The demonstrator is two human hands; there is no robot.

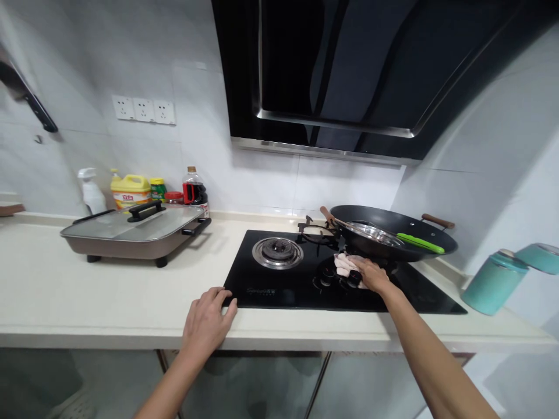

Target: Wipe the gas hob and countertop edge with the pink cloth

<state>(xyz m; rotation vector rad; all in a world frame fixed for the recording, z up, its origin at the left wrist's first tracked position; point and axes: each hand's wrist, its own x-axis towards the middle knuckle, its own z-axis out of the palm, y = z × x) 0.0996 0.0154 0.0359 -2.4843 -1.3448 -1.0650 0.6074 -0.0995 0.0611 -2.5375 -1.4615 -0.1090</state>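
Observation:
My right hand [371,274] presses a pale pink cloth [345,265] onto the black glass gas stove [288,294], beside the two control knobs [325,276]. The fingers are closed over the cloth and partly hide it. My left hand [208,317] lies on the counter's front part with its fingers spread, the tips at the stove's left front corner. The left burner [278,252] is bare. A loose black pan support [317,233] sits behind the knobs. Just beyond my right hand, a black wok [393,224] stands on the right burner, holding a metal lid or dish and a green-handled utensil [420,242].
A lidded electric pan [131,238] stands on the counter at left, with a spray bottle [91,192], yellow jug [131,191] and sauce bottle [194,189] behind it. A teal canister [495,282] is at right. The black range hood [327,75] overhangs the stove.

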